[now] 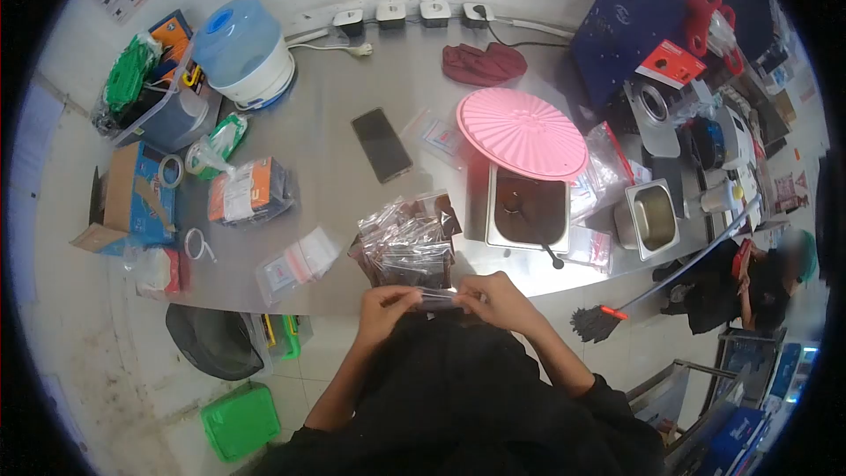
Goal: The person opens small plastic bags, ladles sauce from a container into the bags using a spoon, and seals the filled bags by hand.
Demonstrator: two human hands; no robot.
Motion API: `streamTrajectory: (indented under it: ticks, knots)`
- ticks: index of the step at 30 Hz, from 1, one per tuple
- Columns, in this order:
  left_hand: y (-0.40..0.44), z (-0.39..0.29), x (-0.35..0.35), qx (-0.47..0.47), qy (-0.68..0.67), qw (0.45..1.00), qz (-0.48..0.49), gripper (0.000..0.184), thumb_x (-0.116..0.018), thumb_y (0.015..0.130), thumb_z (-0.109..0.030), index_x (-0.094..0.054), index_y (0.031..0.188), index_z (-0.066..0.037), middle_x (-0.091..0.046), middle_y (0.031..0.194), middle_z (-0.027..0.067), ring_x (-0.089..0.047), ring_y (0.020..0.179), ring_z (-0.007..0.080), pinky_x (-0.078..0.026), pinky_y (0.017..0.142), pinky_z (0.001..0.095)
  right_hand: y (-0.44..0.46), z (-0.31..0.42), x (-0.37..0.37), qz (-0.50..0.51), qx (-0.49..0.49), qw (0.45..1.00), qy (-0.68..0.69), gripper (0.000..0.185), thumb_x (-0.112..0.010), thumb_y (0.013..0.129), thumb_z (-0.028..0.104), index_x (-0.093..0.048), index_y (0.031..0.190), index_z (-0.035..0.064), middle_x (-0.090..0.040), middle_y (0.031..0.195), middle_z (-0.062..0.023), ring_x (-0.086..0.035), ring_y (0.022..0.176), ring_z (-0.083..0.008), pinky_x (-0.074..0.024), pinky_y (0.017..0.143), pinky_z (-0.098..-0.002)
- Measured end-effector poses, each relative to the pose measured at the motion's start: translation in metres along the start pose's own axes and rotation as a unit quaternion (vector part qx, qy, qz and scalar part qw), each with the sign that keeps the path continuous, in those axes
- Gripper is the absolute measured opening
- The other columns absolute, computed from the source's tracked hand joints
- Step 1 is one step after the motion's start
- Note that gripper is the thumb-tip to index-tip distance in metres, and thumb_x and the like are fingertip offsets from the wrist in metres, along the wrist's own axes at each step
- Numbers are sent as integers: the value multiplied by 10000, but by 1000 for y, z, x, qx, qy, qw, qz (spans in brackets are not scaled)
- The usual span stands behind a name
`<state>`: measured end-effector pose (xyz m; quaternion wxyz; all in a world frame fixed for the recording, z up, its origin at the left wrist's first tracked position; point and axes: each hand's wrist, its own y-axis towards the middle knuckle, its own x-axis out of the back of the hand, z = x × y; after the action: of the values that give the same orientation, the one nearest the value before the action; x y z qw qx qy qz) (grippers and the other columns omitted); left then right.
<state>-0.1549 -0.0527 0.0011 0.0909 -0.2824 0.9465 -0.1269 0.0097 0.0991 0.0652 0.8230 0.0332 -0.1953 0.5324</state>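
Between both hands, at the table's front edge, a small clear plastic bag (436,298) is stretched. My left hand (381,312) pinches its left end with closed fingers, and my right hand (495,300) pinches the right end. What the bag holds is too small to make out. Just beyond the hands lies a pile of shiny clear bags with dark brown contents (405,238). Right of the pile stands a steel container (491,211) with something brown inside and a dark-handled spoon (552,256). A pink ribbed lid (522,132) covers its far part.
A phone (382,144) and a stack of flat clear bags (300,264) lie on the steel table (330,198). At right is a second steel container (654,219); at left, a water jug (240,44) and a cardboard box (132,198). Another person (749,286) is at the far right.
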Motion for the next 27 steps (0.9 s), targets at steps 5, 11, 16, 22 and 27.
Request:
streamTrajectory:
  ticks: [5,11,16,22,27]
  knots:
    - [20,27,-3,36,255,964,-69,167,-679,779,-144,-682,888,-18,-673,768,53,-586,662,113,-462,638,256,17,-55,-30,-53,-120,974,-187,284,-669,783,276,-567,903,40,-600,787,-143,-584,716,-288,-456,637,-366]
    - [23,37,52,-148,315,897,-273,211,-598,809,-114,-610,1011,-53,-619,1015,104,-541,949,267,-389,871,369,36,-79,-81,-71,157,953,-249,627,-679,712,480,-492,1256,230,-378,1330,-184,-397,1183,-389,-357,930,-513]
    - [36,41,95,-166,476,783,-364,331,-590,819,-183,-562,1140,-103,-506,1206,98,-406,1160,299,-301,954,437,53,-104,-113,-71,156,897,-407,657,-644,716,530,-396,1315,422,-240,1448,-148,-224,1323,-373,-245,943,-635]
    - [53,46,115,-113,599,724,-321,382,-635,792,-295,-588,1155,-185,-486,1243,20,-365,1217,245,-241,952,520,91,-103,-104,-133,179,873,-433,664,-675,680,502,-419,1289,440,-265,1444,-107,-227,1329,-346,-238,936,-645]
    - [63,50,122,-100,565,748,-334,257,-664,766,-300,-678,996,-187,-554,1153,-55,-407,1165,211,-211,951,507,98,-97,-92,-136,184,868,-441,644,-694,664,468,-464,1264,423,-255,1448,-110,-222,1335,-338,-267,933,-647]
